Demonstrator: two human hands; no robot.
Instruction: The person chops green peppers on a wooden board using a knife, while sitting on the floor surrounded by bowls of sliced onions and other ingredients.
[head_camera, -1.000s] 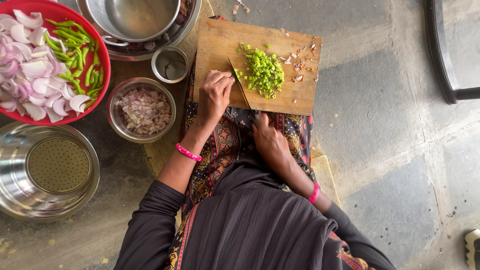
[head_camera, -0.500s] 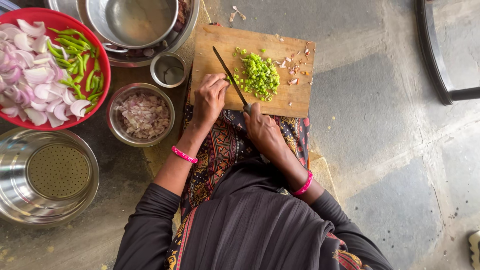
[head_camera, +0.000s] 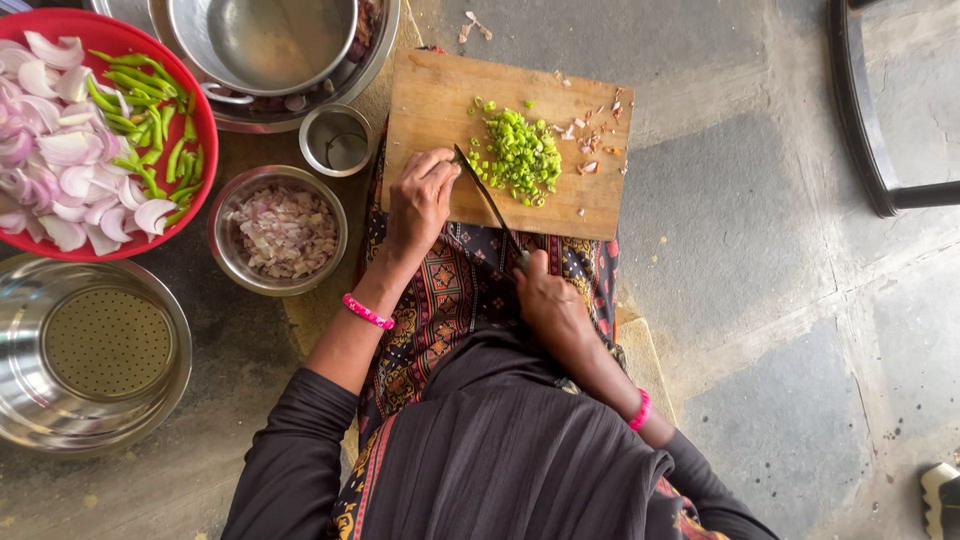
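Observation:
A wooden cutting board (head_camera: 430, 105) lies on the floor in front of me with a pile of chopped green chillies (head_camera: 520, 155) on it. My right hand (head_camera: 545, 300) grips the handle of a dark knife (head_camera: 485, 195), whose blade slants across the board to the left of the pile. My left hand (head_camera: 420, 200) rests on the board's near edge, fingertips pressing on the blade's tip end. Small bits of onion peel (head_camera: 590, 140) lie scattered at the board's right side.
A red bowl (head_camera: 195, 110) at the left holds sliced onion and whole green chillies. A steel bowl of minced onion (head_camera: 280, 230), a small steel cup (head_camera: 335, 140), a large steel pot (head_camera: 265, 45) and a steel strainer vessel (head_camera: 95, 350) stand nearby. A dark frame (head_camera: 870, 130) stands at right.
The knife has swung from lying through the chilli pile to the pile's left side, and my left hand has moved onto the blade's tip. The view has shifted slightly.

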